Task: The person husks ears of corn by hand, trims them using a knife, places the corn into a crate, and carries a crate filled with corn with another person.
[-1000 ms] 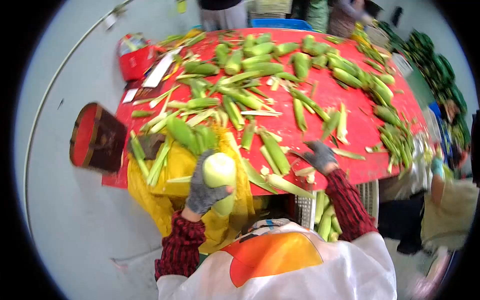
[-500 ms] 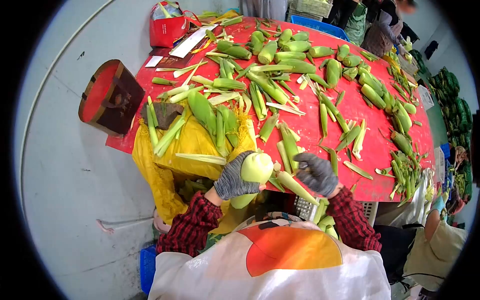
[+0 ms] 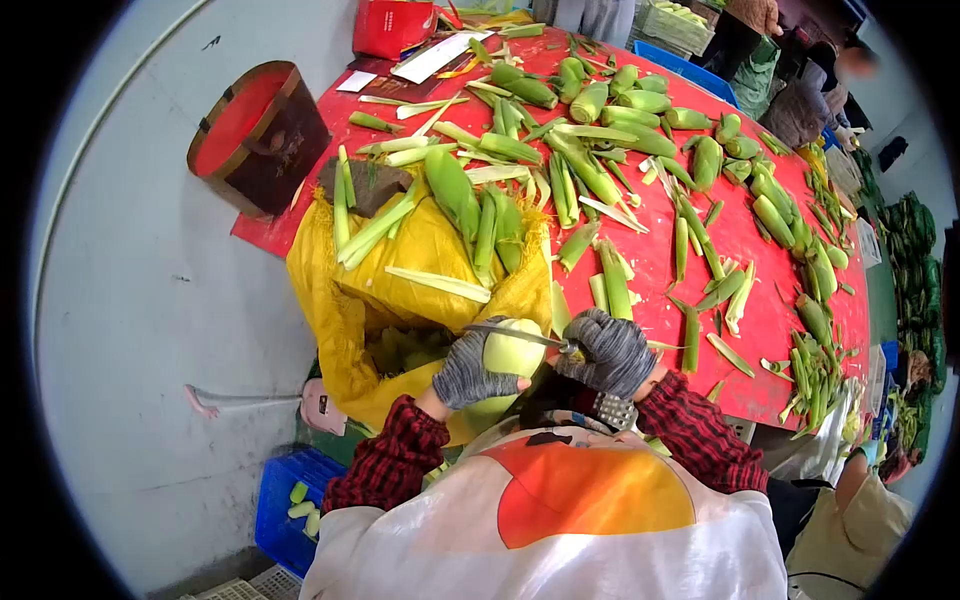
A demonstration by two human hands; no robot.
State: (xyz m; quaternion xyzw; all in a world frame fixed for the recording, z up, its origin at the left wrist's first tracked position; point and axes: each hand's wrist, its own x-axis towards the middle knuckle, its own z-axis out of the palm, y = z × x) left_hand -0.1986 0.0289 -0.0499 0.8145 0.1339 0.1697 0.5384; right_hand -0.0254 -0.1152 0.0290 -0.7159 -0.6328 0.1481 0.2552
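Observation:
My left hand (image 3: 468, 372), in a grey knit glove, is wrapped round a pale green peeled stalk (image 3: 513, 350) above the open yellow sack (image 3: 335, 325). My right hand (image 3: 607, 352), gloved the same way, is closed on the handle of a knife (image 3: 530, 337). The thin dark blade lies across the upper part of the stalk, its tip by my left hand. Beside my hands, green leaf sheaths (image 3: 615, 280) lie on the red tabletop (image 3: 655, 310). The stalk's lower end is partly hidden behind my left hand.
Several unpeeled green stalks (image 3: 705, 163) form a curved row on the table's far side. A dark basket (image 3: 262, 138) stands at the left. A blue crate (image 3: 290, 510) with pale pieces sits at the lower left. Other people (image 3: 800, 105) are at the upper right.
My right hand has moved left from the table to the stalk, and the knife now shows clearly across it. My left hand still holds the stalk. The view has shifted.

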